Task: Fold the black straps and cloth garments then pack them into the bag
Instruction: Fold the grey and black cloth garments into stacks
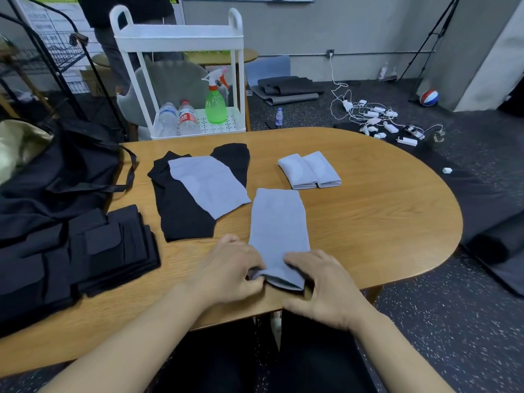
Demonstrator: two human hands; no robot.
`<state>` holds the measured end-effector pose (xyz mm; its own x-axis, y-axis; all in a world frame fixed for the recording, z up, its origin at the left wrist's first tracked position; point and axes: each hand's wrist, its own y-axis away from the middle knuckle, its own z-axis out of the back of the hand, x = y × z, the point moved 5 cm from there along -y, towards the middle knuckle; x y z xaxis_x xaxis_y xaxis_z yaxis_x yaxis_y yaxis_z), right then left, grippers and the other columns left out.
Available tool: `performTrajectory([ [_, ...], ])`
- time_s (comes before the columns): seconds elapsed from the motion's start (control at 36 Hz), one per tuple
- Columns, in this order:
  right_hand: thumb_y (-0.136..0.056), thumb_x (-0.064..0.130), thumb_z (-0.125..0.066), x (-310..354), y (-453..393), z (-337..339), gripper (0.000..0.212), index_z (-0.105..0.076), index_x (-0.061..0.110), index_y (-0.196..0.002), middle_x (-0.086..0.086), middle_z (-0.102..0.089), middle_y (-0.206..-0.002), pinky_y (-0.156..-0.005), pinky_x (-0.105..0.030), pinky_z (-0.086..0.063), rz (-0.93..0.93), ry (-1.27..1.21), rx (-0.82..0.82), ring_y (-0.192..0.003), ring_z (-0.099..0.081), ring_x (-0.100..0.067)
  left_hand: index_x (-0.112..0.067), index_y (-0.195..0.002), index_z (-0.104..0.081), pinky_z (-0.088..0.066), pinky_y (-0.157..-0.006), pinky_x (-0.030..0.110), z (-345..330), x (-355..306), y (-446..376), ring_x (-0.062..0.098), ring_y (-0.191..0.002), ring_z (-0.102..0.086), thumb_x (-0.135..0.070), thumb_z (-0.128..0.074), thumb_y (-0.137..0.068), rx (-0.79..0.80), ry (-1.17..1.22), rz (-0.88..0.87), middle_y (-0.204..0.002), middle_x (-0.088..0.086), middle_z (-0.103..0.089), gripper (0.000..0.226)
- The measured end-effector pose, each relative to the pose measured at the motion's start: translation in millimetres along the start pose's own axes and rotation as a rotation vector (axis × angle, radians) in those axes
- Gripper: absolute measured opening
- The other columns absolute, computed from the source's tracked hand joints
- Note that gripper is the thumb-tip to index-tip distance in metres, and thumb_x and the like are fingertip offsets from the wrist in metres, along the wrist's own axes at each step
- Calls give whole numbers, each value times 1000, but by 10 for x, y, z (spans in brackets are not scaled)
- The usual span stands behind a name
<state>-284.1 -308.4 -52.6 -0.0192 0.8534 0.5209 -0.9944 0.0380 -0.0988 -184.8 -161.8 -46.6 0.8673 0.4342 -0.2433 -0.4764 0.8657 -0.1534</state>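
Left hand [231, 268] and right hand [323, 287], palms down, fingers curled, each pinch the near end of the grey cloth [279, 236] on the table [368, 222].

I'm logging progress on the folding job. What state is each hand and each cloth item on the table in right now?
left hand: grips the near end of the grey cloth.
right hand: grips the same near end.
grey cloth: lying lengthwise, near end lifted, not yet folded.
two folded grey cloths: folded, side by side.
second grey cloth: unfolded, lying on the black garment.
black garment: spread flat, unfolded.
black stack: folded, piled.
black bag: slumped at the table's left.
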Motion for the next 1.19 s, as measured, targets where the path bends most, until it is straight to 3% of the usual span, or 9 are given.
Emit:
performTrajectory([
  [0.08,-67,61,-54,-79,-30,-18,68,-58,32,-128,12,-60,-113,-97,-28,-41,-74,-4,-20,-109,-50,-9,-24,-71,-65,-42,-79,26,28,82,-55,9,-67,-56,-38,-55,-75,7,193,166,-67,-10,-65,17],
  [0.17,-82,46,-63,-194,-105,-8,25,-69,27,-99,14,-60,-84,-80,-35,-46,-165,-123,-174,-88,-55,-12,-22,-68,-64,-42,-63,28,22,178,-105,4,-61,-52,-31,-66,-85,26,506,357,-63,-13,-62,19],
  [0.25,-81,50,-55,-254,-178,10,38,-56,14,-70,7,-50,-59,-63,-44,-42,-262,-286,-304,-63,-48,-17,-15,-76,-69,-36,-64,24,20,235,-123,2,-60,-44,-42,-60,-94,35,711,469,-60,-8,-52,34],
  [0.36,-90,35,-63,-345,-283,-26,40,-51,6,-65,4,-42,-54,-58,-44,-40,-370,-346,-360,-56,-42,-18,-11,-83,-71,-36,-62,14,-5,252,-107,-3,-60,-48,-52,-61,-91,-2,839,508,-61,-16,-55,43],
  [0.47,-91,36,-61,-358,-336,-23,36,-55,8,-68,-2,-51,-58,-61,-43,-42,-456,-300,-376,-63,-51,-27,-15,-66,-65,-36,-56,22,-80,298,-169,2,-51,-44,-34,-67,-90,-139,678,568,-53,-14,-53,31],
  [0.64,-93,39,-58,-337,-348,1,41,-36,25,-61,7,-43,-58,-58,-33,-29,-571,-200,-427,-66,-45,-19,-22,-61,-45,-29,-69,30,-106,250,-287,9,-54,-43,-45,-53,-96,-235,359,605,-52,-10,-45,43],
  [0.72,-94,44,-54,-327,-323,19,31,-46,26,-71,8,-53,-71,-62,-33,-34,-607,-77,-432,-77,-52,-19,-23,-65,-49,-26,-83,31,-95,210,-313,5,-56,-46,-50,-45,-98,-236,188,624,-58,-9,-53,42],
  [0.86,-96,49,-47,-294,-348,28,29,-59,23,-90,5,-62,-93,-72,-35,-43,-623,23,-398,-94,-57,-19,-24,-68,-55,-16,-76,31,-122,193,-337,5,-63,-48,-52,-43,-97,-271,15,644,-61,-10,-55,42],
  [1.19,-95,53,-46,-360,-382,68,27,-54,28,-98,10,-52,-92,-65,-30,-32,-683,112,-368,-89,-52,-15,-30,-76,-57,-14,-77,31,-147,196,-292,5,-79,-49,-58,-45,-94,-288,-46,651,-61,-14,-54,35],
])
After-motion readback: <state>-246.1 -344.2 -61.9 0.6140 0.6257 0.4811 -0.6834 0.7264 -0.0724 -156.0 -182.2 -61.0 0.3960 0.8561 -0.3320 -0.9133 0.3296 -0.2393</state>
